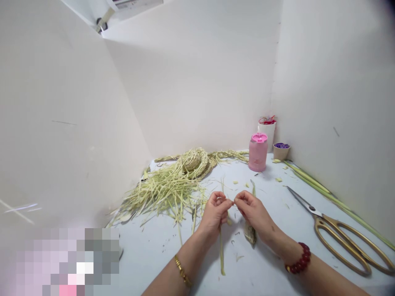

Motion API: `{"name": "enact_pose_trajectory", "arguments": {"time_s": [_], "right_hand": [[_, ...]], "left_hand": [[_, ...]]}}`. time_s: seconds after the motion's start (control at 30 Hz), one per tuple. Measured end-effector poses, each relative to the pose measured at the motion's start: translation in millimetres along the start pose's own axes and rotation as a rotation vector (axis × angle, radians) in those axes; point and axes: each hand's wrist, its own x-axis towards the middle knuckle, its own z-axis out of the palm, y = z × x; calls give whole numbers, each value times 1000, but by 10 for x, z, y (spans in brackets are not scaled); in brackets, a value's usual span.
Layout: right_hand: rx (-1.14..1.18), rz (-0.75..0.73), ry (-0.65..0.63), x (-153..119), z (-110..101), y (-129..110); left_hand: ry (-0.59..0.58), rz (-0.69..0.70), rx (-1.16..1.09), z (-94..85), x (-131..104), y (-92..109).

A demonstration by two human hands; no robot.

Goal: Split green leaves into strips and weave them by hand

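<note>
My left hand (217,211) is closed in a pinch, with a flat green-yellow strip (221,250) hanging below it toward the table. Its thumb and fingertips nearly meet those of my right hand (249,209), also pinched. What lies between the fingertips is too small to make out. Beneath my right hand rests a dark, greenish woven piece (250,234), partly hidden by the hand. A green blade end (253,188) sticks up behind that hand.
A heap of straw strips (163,191) lies at left, beside a coiled braid (196,162). At the back stand a pink bottle (258,154), a white cup (270,133) and a small tub (281,152). Gold-handled scissors (339,232) and long green stalks (336,199) lie at right.
</note>
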Motion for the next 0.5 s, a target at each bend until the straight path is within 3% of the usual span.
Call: {"name": "enact_pose_trajectory", "arguments": {"time_s": [0.37, 0.5], "right_hand": [[-133, -227, -43, 2, -63, -64], [-194, -274, -61, -14, -80, -111]], "left_hand": [[-154, -264, -120, -91, 5, 136], [-190, -280, -120, -106, 9, 150]]}}
